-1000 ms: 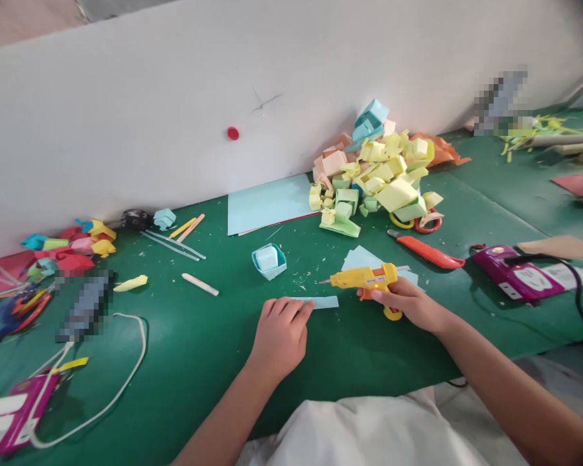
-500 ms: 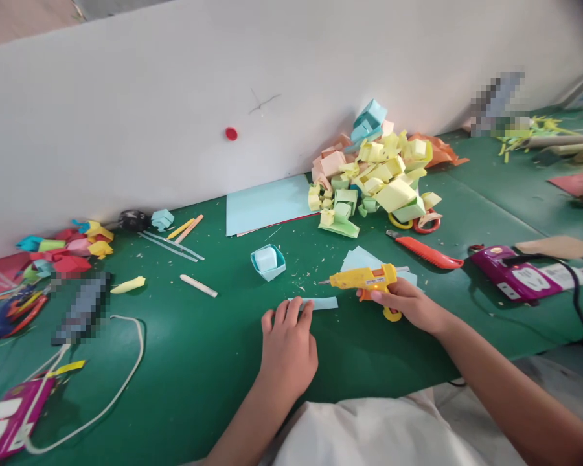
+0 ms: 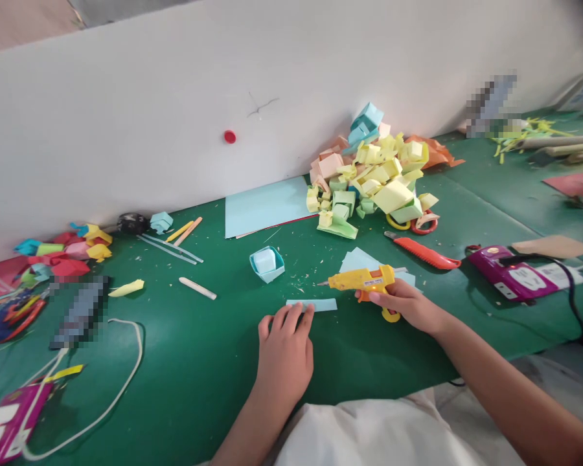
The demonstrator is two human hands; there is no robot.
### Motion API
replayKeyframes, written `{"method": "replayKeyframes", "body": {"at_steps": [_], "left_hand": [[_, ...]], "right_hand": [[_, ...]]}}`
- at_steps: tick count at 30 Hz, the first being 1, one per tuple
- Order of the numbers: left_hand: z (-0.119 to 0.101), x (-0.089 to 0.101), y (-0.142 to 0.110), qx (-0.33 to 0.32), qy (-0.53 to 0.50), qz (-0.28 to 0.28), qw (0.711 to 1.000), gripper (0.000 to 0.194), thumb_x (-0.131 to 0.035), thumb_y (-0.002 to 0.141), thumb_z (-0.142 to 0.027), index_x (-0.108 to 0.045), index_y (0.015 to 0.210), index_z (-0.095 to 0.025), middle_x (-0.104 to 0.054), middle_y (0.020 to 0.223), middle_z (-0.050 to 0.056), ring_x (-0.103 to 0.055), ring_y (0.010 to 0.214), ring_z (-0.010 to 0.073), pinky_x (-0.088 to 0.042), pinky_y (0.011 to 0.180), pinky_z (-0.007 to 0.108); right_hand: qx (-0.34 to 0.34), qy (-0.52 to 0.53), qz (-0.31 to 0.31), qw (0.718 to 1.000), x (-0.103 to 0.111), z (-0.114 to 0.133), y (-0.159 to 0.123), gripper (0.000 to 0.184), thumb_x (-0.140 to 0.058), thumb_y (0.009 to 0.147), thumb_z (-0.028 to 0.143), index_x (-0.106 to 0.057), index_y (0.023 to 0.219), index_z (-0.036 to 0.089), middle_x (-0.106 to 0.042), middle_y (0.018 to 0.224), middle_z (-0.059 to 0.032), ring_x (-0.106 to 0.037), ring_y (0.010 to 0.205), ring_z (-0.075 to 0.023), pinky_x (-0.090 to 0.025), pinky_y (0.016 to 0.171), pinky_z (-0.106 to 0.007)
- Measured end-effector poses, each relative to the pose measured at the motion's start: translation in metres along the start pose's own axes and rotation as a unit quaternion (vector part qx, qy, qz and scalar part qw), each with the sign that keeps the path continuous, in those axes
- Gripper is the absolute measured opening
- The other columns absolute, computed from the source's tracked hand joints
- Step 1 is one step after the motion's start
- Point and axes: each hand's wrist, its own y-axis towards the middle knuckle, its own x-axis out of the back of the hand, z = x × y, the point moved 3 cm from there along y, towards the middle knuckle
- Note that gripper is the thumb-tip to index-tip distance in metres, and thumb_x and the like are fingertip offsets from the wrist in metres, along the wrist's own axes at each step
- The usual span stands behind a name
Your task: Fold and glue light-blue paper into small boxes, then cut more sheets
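Note:
My right hand (image 3: 411,303) is wrapped round the grip of a yellow hot glue gun (image 3: 359,280), whose nozzle points left above the table. Just left of that nozzle's underside lies a narrow light-blue paper strip (image 3: 324,304). The fingertips of my left hand (image 3: 285,349) rest on the strip's near edge, fingers stretched out and slightly apart. A small folded light-blue paper box (image 3: 267,265) with a paler block inside sits beyond my left hand. Light-blue paper pieces (image 3: 354,257) lie partly hidden behind the glue gun.
A heap of folded paper pieces (image 3: 374,178) leans against the white wall (image 3: 140,97). Near it lie a red-handled cutter (image 3: 425,252) and scissors (image 3: 425,223). A purple power strip (image 3: 510,272) is at right. Blue sheets (image 3: 267,206), a white cable (image 3: 138,362) and colored paper scraps (image 3: 72,252) are further left.
My left fingers have slid slightly toward me, uncovering more of the strip's left end. The glue gun stays nearly still over the table. The whole view has shifted a little.

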Motion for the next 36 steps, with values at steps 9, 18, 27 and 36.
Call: {"method": "replayKeyframes", "body": {"at_steps": [9, 18, 27, 36], "left_hand": [[0.000, -0.001, -0.003, 0.003, 0.000, 0.007, 1.000, 0.057, -0.048, 0.094, -0.008, -0.055, 0.146, -0.029, -0.061, 0.145, 0.006, -0.055, 0.132, 0.0279, -0.043, 0.100, 0.050], [-0.008, -0.005, -0.012, 0.030, -0.001, 0.005, 1.000, 0.061, -0.048, 0.093, -0.008, -0.051, 0.150, -0.029, -0.052, 0.153, 0.009, -0.046, 0.141, 0.0307, -0.045, 0.104, 0.051], [-0.009, -0.005, -0.013, 0.038, -0.021, 0.008, 0.999, 0.060, -0.049, 0.093, -0.010, -0.051, 0.150, -0.030, -0.045, 0.156, 0.012, -0.042, 0.144, 0.0314, -0.043, 0.105, 0.052], [-0.008, -0.007, -0.016, 0.045, -0.045, -0.001, 0.998, 0.054, -0.048, 0.096, -0.018, -0.052, 0.149, -0.029, -0.041, 0.155, 0.016, -0.045, 0.141, 0.0323, -0.041, 0.104, 0.053]], "right_hand": [[0.008, -0.012, 0.026, 1.000, -0.008, 0.009, -0.001, 0.044, -0.066, 0.088, 0.061, -0.078, 0.106, 0.023, -0.074, 0.101, -0.0078, -0.065, 0.094, -0.0276, -0.052, 0.076, -0.035], [-0.008, -0.131, 0.025, 0.991, -0.019, 0.019, -0.004, 0.047, -0.064, 0.086, 0.065, -0.073, 0.087, 0.019, -0.062, 0.068, -0.0023, -0.052, 0.057, -0.0167, -0.039, 0.048, -0.029], [0.002, -0.221, 0.056, 0.974, -0.029, 0.039, 0.001, 0.050, -0.056, 0.090, 0.063, -0.049, 0.062, 0.022, -0.038, 0.053, 0.0037, -0.034, 0.048, -0.0126, -0.024, 0.045, -0.029], [-0.016, -0.311, 0.031, 0.950, -0.027, 0.039, 0.002, 0.060, -0.055, 0.090, 0.061, -0.022, 0.056, 0.024, -0.023, 0.054, 0.0053, -0.023, 0.048, -0.0111, -0.018, 0.048, -0.030]]}}
